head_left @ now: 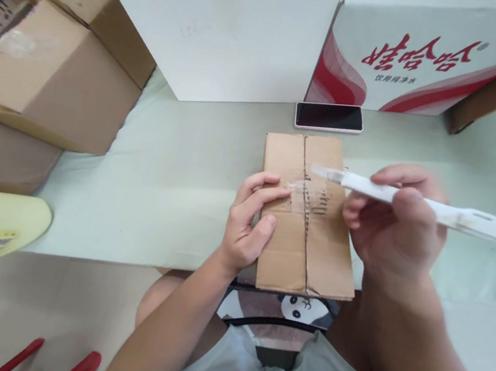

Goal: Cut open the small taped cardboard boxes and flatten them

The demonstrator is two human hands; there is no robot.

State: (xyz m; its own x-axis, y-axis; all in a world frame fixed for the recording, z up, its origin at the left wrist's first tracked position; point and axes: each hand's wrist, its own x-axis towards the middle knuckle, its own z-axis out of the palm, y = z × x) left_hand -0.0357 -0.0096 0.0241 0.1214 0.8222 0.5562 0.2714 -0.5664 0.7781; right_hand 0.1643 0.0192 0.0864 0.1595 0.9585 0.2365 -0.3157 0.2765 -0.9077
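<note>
On the near side of the worktop, bracing the cardboard box with a loosely spread left hand; gripping the white cutter in the right hand, best angled shallowly, clear of the other.

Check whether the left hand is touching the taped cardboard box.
Touching. The head view shows the left hand with fingertips resting on the top of the taped cardboard box.
</note>
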